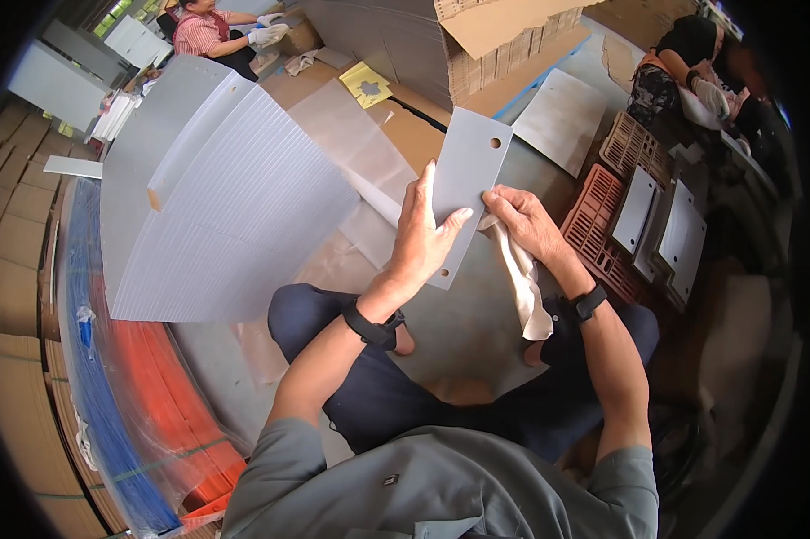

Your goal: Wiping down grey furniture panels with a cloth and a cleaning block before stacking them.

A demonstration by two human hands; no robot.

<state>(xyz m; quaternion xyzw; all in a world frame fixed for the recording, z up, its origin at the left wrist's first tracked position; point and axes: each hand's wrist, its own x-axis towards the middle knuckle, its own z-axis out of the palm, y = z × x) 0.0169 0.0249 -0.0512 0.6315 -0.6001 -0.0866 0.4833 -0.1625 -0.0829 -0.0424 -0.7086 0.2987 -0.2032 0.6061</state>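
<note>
A flat grey rectangular panel (470, 171) with a hole near its upper right corner and another near its lower end is held up, tilted, before me. My left hand (416, 235) grips it by the left edge, fingers behind and thumb across the front face. At the panel's right edge, my right hand (526, 223) is closed on a cream cloth (520, 280), which hangs down from the fingers. The right thumb and fingertips meet the panel's edge. How much of the cloth lies behind the panel is hidden.
A large stack of grey sheets (234, 216) rises at left, beside blue and orange plastic-wrapped bundles (167, 377). Similar holed panels (681, 235) lie on red plastic crates (593, 211) at right. Cardboard (486, 67) is piled ahead. Two people (203, 36) with gloves work farther off.
</note>
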